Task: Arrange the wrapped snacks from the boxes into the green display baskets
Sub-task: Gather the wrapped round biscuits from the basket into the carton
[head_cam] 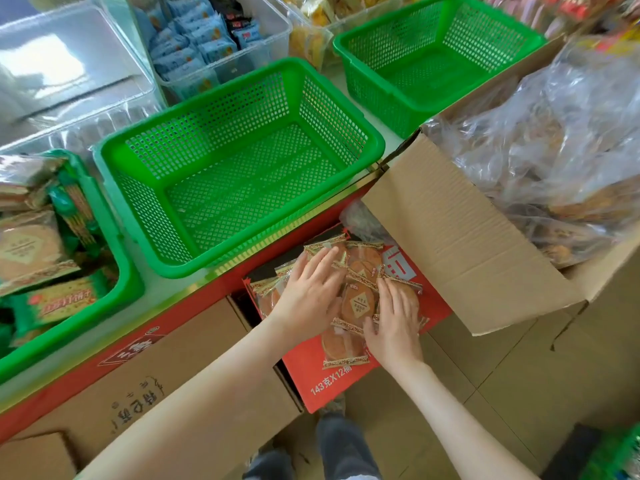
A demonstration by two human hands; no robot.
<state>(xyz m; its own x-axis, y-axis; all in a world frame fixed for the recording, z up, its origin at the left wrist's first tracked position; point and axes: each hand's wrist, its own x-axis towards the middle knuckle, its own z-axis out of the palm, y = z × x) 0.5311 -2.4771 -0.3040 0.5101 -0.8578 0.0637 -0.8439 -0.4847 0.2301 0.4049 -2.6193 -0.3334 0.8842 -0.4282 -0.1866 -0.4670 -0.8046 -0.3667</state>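
Note:
Several wrapped round brown snacks lie in a loose pile on a red box flap below the shelf edge. My left hand lies flat on the left of the pile, fingers straight. On the right side rests my right hand, fingers spread over the wrappers. Just above them on the shelf sits a green basket with nothing in it. Another bare green basket stands at the back right. At the left, a third green basket holds wrapped snacks.
A large open cardboard box at the right holds a clear plastic bag of more snacks. Clear plastic bins with blue packets stand behind the baskets. Brown cartons sit under the shelf. My legs show on the tiled floor below.

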